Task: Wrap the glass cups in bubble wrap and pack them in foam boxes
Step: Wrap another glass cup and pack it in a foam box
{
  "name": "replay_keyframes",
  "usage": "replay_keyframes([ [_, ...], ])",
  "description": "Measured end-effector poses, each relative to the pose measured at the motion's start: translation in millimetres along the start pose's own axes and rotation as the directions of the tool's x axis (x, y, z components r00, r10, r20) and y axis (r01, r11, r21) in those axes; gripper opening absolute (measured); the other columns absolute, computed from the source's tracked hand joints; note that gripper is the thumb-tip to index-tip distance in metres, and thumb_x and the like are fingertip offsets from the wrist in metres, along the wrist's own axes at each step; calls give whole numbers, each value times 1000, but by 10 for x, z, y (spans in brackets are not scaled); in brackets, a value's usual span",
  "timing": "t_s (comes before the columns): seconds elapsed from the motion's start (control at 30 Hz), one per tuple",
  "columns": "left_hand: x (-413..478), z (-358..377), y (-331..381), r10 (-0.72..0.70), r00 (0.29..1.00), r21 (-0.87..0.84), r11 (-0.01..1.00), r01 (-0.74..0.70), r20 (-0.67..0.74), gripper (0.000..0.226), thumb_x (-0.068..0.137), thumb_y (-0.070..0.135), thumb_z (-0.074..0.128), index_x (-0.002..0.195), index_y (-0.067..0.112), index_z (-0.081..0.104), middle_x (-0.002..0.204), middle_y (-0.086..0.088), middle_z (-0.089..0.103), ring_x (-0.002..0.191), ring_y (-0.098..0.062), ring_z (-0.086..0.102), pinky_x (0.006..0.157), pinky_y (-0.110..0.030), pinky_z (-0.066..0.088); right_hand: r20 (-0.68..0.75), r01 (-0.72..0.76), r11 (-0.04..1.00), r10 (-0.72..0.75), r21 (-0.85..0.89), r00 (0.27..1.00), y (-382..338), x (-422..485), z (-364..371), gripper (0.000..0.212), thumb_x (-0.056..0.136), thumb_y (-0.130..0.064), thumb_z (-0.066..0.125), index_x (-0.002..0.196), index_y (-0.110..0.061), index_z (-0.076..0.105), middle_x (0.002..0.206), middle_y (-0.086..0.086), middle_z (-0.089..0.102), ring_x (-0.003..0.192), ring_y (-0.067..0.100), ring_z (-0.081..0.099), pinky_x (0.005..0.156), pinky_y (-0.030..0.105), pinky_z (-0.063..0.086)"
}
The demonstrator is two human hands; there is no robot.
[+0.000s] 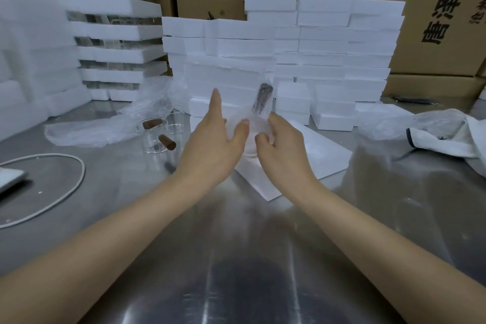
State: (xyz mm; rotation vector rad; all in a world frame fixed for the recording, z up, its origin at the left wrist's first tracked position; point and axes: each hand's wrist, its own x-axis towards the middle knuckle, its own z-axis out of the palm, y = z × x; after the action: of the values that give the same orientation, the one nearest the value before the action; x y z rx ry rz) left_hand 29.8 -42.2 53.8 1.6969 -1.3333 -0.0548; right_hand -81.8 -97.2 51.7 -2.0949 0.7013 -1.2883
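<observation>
The glass cup [252, 130] is between the two hands, above a foam box [318, 158] on the counter [236, 244]. The right hand [285, 148] has its fingers [276, 119] curled round the cup. The left hand [213, 144] is flat, with the thumb pressing the bubble wrap [236, 123]. The cup seems to stand nearly upright, and its brown handle [261, 98] points up beyond the fingertips. I think the wrap should be pulled tight and its loose end tucked in.

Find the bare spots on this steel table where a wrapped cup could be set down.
Bare: the near steel between the forearms, and the patch between foam slab and white cloth. Crowded: left, with cable, glass cups, bubble wrap; the back, with stacked foam boxes.
</observation>
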Motion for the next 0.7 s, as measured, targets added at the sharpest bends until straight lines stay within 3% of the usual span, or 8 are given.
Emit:
replay_keyframes([
  [0.1, 38, 3, -59, 1, 1000, 2, 1000, -1, 28, 56, 103, 36, 32, 152, 14, 19, 133, -1, 56, 112, -12, 55, 73, 1, 27, 66, -147, 984, 141, 104, 988, 50, 8, 32, 17, 87, -7, 47, 83, -20, 57, 80, 0, 63, 71, 6, 56, 65, 19, 45],
  [0.2, 73, -18, -99, 39, 999, 58, 998, -40, 10, 48, 105, 30, 28, 145, 4, 35, 99, -9, 67, 90, -24, 61, 71, -20, 38, 167, -234, 953, 203, 193, 965, 68, 19, 44, 19, 89, -12, 48, 88, -19, 65, 85, -3, 67, 80, 11, 62, 78, 27, 55],
  [0.27, 98, -17, -129, 33, 999, 113, 993, -36, 29, 44, 105, 27, 29, 134, -1, 46, 94, -19, 65, 88, -31, 60, 70, -29, 37, 217, -239, 930, 182, 278, 959, 60, 8, 28, 44, 93, -10, 47, 63, -38, 62, 63, -23, 55, 64, 3, 58, 78, 32, 59],
  [0.33, 120, -27, -147, 30, 999, 162, 986, -32, 14, 41, 104, 24, 31, 128, -4, 49, 96, -26, 63, 89, -38, 59, 65, -29, 32, 250, -239, 917, 161, 320, 955, 69, 19, 21, 53, 96, -12, 47, 56, -44, 58, 60, -26, 50, 56, 0, 55, 79, 37, 59],
  [0.5, 123, -35, -163, 41, 999, 265, 964, -35, -16, 34, 103, 18, 37, 125, -1, 53, 87, -24, 65, 84, -41, 60, 74, -38, 45, 282, -242, 895, 138, 375, 949, 123, 46, 20, 20, 94, -14, 59, 92, -29, 73, 99, 1, 58, 78, 6, 65, 80, 38, 59],
  [0.6, 158, -44, -196, 41, 997, 387, 922, -15, -59, 38, 100, 12, 40, 137, 7, 45, 79, -17, 61, 82, -39, 59, 76, -44, 48, 247, -185, 946, 118, 267, 962, 167, 48, 36, 24, 90, -18, 65, 114, -22, 70, 118, 3, 60, 109, 19, 62, 89, 42, 54],
  [0.67, 146, -57, -204, 111, 992, 368, 926, -82, -56, 46, 100, 13, 42, 146, 14, 35, 75, -14, 56, 82, -38, 58, 75, -41, 47, 263, -233, 912, 146, 338, 954, 181, 52, 46, 27, 91, -15, 65, 117, -18, 66, 121, 4, 61, 112, 23, 61, 86, 39, 56],
  [0.7, 131, -53, -198, 123, 991, 268, 958, -102, -62, 50, 100, 17, 44, 149, 17, 30, 87, -17, 61, 91, -38, 58, 80, -40, 46, 277, -279, 869, 173, 409, 945, 180, 57, 40, 26, 92, -13, 63, 117, -15, 64, 119, 3, 64, 109, 22, 63, 83, 37, 58],
])
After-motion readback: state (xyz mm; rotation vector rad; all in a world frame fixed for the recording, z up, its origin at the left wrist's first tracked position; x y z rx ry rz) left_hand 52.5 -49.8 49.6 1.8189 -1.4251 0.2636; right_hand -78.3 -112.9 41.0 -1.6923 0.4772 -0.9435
